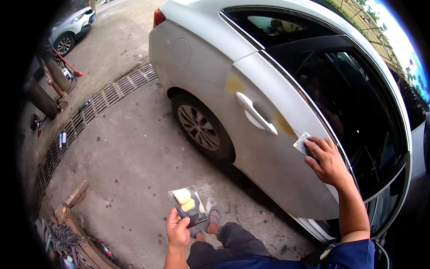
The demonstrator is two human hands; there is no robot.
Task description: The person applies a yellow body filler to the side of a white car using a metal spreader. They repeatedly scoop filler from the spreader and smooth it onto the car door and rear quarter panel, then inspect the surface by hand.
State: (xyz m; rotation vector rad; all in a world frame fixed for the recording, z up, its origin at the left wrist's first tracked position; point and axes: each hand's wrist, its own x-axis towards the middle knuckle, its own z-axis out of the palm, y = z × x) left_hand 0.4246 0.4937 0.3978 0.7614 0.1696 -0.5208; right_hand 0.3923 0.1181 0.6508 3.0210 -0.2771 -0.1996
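My left hand (pixel 178 228) grips the edge of a dark square board (pixel 195 218), thumb on top. Two pale yellow dabs of putty (pixel 188 205) lie on that board, above the concrete floor. At the silver car's rear door (pixel 268 168), my right hand (pixel 327 159) is closed on a flat, pale grey putty spreader (pixel 303 141), held against the panel below the window. A yellow-brown putty patch (pixel 284 124) shows between the spreader and the white door handle (pixel 256 114). Another yellowish patch (pixel 234 83) sits above the handle's far end.
The car's rear wheel (pixel 198 127) stands on the concrete. A metal drain grate (pixel 101 100) curves across the floor at left, with spray cans (pixel 62 140) beside it. Timber pieces (pixel 74 224) lie at lower left. Another car (pixel 71 28) is parked at the far left.
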